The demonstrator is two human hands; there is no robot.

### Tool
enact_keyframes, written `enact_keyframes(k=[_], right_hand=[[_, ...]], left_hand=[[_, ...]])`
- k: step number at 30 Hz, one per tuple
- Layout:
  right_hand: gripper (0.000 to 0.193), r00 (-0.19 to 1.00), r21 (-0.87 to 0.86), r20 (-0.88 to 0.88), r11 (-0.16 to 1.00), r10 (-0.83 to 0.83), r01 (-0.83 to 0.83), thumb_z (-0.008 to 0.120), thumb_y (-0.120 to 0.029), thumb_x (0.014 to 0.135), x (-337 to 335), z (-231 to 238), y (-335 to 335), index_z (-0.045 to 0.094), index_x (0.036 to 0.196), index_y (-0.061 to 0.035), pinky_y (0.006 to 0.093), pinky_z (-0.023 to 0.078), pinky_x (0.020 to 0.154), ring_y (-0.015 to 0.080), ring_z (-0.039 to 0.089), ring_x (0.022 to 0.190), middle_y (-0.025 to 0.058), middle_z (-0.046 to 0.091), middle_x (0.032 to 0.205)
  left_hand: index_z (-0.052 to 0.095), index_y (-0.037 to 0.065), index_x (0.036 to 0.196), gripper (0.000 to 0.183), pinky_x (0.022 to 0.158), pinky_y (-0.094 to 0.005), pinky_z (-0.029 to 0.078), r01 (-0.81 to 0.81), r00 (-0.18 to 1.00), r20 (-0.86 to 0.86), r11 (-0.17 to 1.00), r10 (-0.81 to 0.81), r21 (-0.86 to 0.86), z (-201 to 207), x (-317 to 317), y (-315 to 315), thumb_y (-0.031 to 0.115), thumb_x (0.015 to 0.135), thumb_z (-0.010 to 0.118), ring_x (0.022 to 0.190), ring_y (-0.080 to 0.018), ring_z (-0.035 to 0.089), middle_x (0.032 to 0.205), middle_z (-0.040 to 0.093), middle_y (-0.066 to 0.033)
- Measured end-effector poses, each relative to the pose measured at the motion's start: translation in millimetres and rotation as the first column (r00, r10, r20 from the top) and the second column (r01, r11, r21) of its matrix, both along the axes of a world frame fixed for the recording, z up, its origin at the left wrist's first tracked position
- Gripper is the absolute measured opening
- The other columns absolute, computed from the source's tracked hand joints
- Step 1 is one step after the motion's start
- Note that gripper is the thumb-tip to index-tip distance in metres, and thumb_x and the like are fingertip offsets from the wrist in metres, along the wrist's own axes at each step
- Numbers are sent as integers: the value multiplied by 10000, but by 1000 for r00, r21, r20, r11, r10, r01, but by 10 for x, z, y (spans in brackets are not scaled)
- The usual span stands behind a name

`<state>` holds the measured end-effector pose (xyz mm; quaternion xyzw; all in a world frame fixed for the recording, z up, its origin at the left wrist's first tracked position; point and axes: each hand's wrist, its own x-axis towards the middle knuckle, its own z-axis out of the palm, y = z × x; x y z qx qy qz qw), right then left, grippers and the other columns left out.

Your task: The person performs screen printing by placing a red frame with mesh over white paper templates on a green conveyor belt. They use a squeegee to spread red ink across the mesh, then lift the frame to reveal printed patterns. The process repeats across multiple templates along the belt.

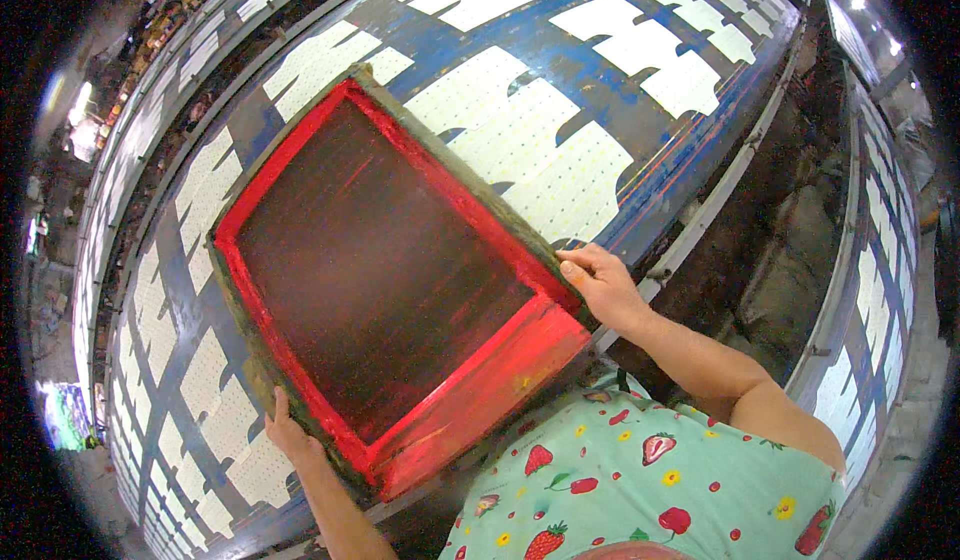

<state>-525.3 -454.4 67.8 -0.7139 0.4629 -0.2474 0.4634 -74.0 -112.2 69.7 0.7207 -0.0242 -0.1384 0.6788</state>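
Observation:
I hold a screen-printing frame (385, 260) tilted over the long table, with a dark mesh in the middle and a red-smeared border around it. The strip nearest my body is the broadest and is streaked with red. My left hand (290, 428) grips the frame's left side near its lower end. At the opposite side, my right hand (603, 285) is closed on the edge near the right corner, thumb on top. Just past the frame lies a pale, dotted cut fabric piece (540, 150); part of the table is hidden under the frame.
Rows of pale cut pieces (655, 55) cover the blue-stained table (665, 185). A metal rail (715, 215) runs along its near edge. Beyond a dark gap on the right stands another table with pale pieces (868, 300). A further table (135, 160) lies at the far left.

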Motion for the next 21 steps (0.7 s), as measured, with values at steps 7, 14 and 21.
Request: enact_keyframes(k=[7,14,21], right_hand=[[377,991,20,-107,996,-84,87,713,-318,1044,-870,-240,-1130,776,1278,-30,431,554,1001,331,719,1132,168,750,1181],[368,978,17,-128,985,-166,170,712,-321,1035,-1653,-505,-2025,786,1282,-59,445,547,1023,348,715,1145,170,741,1191],[381,984,47,-123,990,-125,132,711,-294,1038,-2052,-499,-2546,768,1326,-51,437,545,1030,344,713,1152,164,732,1180]], left_hand=[[607,-100,1448,587,956,-413,592,-48,999,4,999,48,-17,24,-1061,-1377,183,988,838,1122,-292,727,1340,716,-180],[683,-54,1326,398,902,-413,599,-105,994,20,994,105,14,-284,-1872,-2315,113,992,822,1064,-251,726,1244,744,-126],[682,-43,1332,364,912,-395,599,-61,995,73,997,65,-49,-274,-2327,-2863,92,1014,794,1065,-235,728,1243,744,-116]])
